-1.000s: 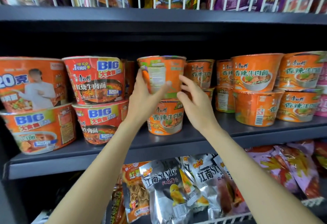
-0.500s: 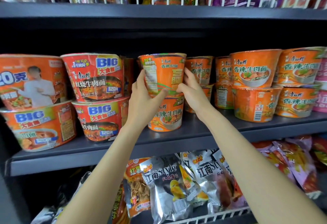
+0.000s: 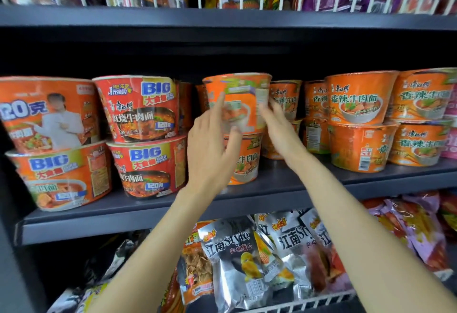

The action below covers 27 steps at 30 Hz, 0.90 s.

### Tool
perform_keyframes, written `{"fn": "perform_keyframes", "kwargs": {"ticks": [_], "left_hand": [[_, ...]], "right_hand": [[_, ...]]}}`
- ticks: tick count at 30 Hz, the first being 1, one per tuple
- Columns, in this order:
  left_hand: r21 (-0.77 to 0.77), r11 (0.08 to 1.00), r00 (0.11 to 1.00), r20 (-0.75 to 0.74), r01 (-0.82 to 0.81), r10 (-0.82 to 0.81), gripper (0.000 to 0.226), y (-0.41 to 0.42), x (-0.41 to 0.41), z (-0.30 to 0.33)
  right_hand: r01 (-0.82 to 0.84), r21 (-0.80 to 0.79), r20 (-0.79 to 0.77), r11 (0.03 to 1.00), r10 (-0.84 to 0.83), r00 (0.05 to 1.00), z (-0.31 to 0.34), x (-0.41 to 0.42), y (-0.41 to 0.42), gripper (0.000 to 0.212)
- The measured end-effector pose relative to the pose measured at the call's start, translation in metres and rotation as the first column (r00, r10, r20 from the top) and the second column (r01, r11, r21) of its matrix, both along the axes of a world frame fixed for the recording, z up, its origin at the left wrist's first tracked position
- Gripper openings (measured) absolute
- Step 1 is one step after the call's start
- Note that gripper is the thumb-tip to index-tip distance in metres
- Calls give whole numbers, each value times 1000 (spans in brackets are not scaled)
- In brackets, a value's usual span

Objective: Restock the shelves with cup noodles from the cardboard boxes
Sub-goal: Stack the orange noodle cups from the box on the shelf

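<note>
Orange noodle cup [image 3: 243, 100] sits stacked on lower cup [image 3: 247, 161], mid shelf [image 3: 309, 184], w/ dark headroom above its rim. Left hand [image 3: 210, 144] & right hand [image 3: 279, 127] flank it, fingers straight, blurred; contact can't be told. Red BIG cups [image 3: 138, 107] just left of it.

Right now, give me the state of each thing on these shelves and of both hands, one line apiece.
Top orange cup: stacked upright on another cup, label blurred.
Lower orange cup: upright on the shelf, bearing the top cup.
Left hand: fingers straight, touching the top cup.
Right hand: fingers straight against the top cup's side.
Red BIG bowls: stacked in twos, upright.
</note>
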<state>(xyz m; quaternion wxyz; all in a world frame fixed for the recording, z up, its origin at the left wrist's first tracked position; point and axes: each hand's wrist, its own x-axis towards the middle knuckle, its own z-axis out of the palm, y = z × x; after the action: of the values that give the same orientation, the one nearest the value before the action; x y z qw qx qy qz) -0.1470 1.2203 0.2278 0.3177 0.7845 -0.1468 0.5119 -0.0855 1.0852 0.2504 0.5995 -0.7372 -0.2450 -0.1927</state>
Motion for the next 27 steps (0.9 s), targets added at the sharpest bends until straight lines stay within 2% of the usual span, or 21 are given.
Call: {"fn": "perform_keyframes", "kwargs": {"ticks": [2,3,5,6,8,10,11,14,17,22,27], "left_hand": [[46,996,995,56,-82,79,57,8,3,-3],[7,998,997,37,-68,67,55,13,8,-2],[-131,991,999,-52,10,-17,53,20,16,4],[-186,982,993,-105,32,-53,55,22,20,8],[-235,966,970,-185,111,-156,59,22,29,12],[-246,945,946,-187,214,-263,63,17,29,14],[-238,946,949,-173,219,-263,65,16,28,12],[-170,976,985,-89,133,-150,64,18,22,0],[-124,986,992,-48,109,-116,66,23,20,-8],[-131,991,975,-213,41,-68,74,23,25,-7],[-41,999,981,-196,-13,4,73,20,21,-11]], "right_hand": [[130,-23,-18,991,-130,991,3,4,-9,50],[225,10,15,974,-225,974,0,5,-11,45],[363,111,171,925,-377,910,-9,0,-10,36],[382,124,250,916,-402,881,-14,-4,-8,35],[358,102,324,928,-372,870,-20,-5,0,37],[300,52,285,953,-302,910,-17,-6,8,47],[258,18,249,966,-254,935,-14,-5,10,52],[129,-82,114,988,-119,986,-4,-1,10,62],[116,-159,87,980,-103,991,3,5,8,71],[47,-156,11,987,-45,999,6,14,6,73],[51,-182,27,982,-47,999,8,15,3,78]]}}
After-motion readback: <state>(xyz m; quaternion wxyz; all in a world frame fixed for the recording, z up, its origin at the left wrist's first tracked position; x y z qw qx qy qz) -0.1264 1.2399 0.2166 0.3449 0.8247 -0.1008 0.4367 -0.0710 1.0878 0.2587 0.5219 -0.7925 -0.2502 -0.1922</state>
